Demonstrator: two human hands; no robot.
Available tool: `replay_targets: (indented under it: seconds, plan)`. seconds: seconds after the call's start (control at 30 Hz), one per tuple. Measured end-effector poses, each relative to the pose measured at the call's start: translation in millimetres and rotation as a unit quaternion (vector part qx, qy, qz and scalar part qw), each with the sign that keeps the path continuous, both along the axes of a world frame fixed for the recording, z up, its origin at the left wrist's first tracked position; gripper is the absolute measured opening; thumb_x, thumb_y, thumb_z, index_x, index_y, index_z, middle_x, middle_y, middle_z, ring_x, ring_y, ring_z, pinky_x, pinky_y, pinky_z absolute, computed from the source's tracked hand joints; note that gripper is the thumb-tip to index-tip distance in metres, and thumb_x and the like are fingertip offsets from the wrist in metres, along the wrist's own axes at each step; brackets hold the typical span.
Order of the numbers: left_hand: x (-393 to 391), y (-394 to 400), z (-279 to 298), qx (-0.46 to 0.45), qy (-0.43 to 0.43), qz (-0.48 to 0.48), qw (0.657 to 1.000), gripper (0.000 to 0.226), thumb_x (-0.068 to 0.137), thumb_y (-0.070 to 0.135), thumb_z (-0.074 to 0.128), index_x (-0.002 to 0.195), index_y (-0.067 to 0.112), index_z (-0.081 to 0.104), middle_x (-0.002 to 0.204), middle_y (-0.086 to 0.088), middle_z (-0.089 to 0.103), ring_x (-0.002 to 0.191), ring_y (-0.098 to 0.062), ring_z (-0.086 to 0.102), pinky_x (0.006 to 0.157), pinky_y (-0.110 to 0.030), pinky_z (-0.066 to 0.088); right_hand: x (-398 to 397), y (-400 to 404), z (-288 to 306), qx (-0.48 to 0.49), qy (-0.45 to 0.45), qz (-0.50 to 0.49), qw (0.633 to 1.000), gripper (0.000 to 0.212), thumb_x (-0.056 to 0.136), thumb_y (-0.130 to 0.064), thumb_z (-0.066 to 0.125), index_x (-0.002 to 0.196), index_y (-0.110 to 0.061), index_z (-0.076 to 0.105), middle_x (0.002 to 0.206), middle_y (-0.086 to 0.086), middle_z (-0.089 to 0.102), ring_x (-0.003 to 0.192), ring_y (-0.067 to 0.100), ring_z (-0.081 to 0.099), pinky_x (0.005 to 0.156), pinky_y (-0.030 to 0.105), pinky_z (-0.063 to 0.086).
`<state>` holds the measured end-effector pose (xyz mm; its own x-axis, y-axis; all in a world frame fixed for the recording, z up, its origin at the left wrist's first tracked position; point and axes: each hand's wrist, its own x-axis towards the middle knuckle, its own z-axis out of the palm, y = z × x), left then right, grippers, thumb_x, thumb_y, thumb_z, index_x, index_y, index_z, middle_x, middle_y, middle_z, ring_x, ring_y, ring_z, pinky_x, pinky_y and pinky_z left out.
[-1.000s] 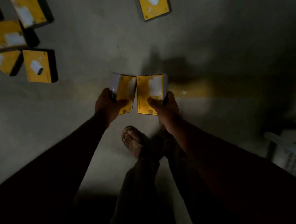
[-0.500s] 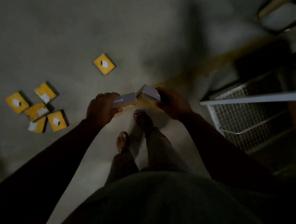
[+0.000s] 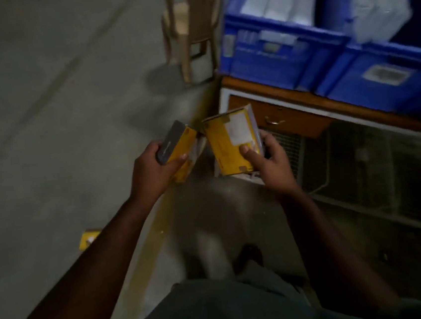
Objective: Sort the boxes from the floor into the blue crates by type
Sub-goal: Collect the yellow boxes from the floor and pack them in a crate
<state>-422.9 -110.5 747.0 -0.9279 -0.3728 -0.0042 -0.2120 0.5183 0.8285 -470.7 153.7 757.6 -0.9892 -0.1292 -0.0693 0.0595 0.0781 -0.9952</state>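
Observation:
My left hand (image 3: 153, 169) grips a yellow box with a grey side (image 3: 177, 149), tilted with the grey edge up. In my right hand (image 3: 269, 162) is a second yellow box with a white label (image 3: 230, 139), its face towards me and my thumb on its lower part. Both are held at waist height, close together. Blue crates (image 3: 268, 54) stand on a wooden table at the upper right, and white boxes (image 3: 278, 1) fill the nearest one. Another blue crate (image 3: 378, 84) sits further right. One more yellow box (image 3: 88, 239) lies on the floor by my left forearm.
A wooden table with a drawer (image 3: 278, 121) carries the crates. Below it stands a white wire basket (image 3: 361, 169). A plastic chair (image 3: 190, 31) stands on the grey floor left of the crates. A yellow floor line (image 3: 155, 238) runs under my arms.
I have turned from the scattered boxes on the floor towards the table. The blue crates have come into view, and both hands still carry their boxes, raised with faces showing.

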Motion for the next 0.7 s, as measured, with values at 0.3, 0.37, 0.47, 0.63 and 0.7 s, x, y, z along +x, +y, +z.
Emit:
replay_targets:
  seconds: [0.3,0.37,0.47,0.63,0.7]
  plan:
    - [-121.5,276.1,108.8,0.015,0.124,-0.181,0.976,0.043,0.072,0.046,0.087,0.104,0.028,0.064,0.089,0.016,0.066,0.079,0.001,0.064,0.072,-0.024,0.054,-16.6,260.3,109.3,-0.002,0.098,-0.21,0.973,0.047,0.097,-0.026,0.069,0.141,-0.02,0.053,0.13,0.002,0.067,0.114,0.016,0.069,0.09,0.039,0.06]
    - [-144.4,333.9,130.0,0.019,0.143,-0.21,0.967,0.047,0.072,0.048,0.085,0.109,0.029,0.065,0.096,0.012,0.068,0.084,-0.005,0.066,0.077,-0.03,0.057,-24.7,305.3,132.9,0.006,0.114,-0.244,0.963,0.05,0.096,-0.03,0.069,0.141,-0.02,0.051,0.129,0.001,0.067,0.113,0.014,0.069,0.087,0.035,0.061]
    - [-183.3,402.2,157.9,0.028,0.164,-0.255,0.952,0.051,0.071,0.058,0.081,0.112,0.033,0.063,0.101,0.011,0.069,0.087,-0.005,0.067,0.077,-0.036,0.059,-42.2,359.1,159.2,-0.035,0.132,-0.308,0.941,0.045,0.096,-0.027,0.067,0.137,-0.019,0.053,0.126,0.001,0.068,0.109,0.015,0.071,0.08,0.031,0.061]
    - [-254.3,480.2,198.7,-0.012,0.21,-0.321,0.923,0.055,0.077,0.054,0.079,0.119,0.023,0.062,0.101,0.008,0.065,0.083,0.0,0.062,0.065,-0.021,0.053,-93.5,429.5,180.5,-0.037,0.156,-0.351,0.923,0.047,0.096,-0.027,0.068,0.139,-0.016,0.052,0.128,0.004,0.069,0.113,0.019,0.07,0.088,0.039,0.061]
    - [-288.4,504.0,207.7,-0.02,0.216,-0.338,0.916,0.054,0.077,0.057,0.078,0.118,0.024,0.063,0.102,0.009,0.067,0.085,-0.005,0.064,0.069,-0.031,0.057,-119.9,455.5,184.0,-0.026,0.165,-0.359,0.918,0.054,0.092,-0.031,0.071,0.139,-0.012,0.053,0.128,0.005,0.07,0.114,0.022,0.069,0.093,0.044,0.059]
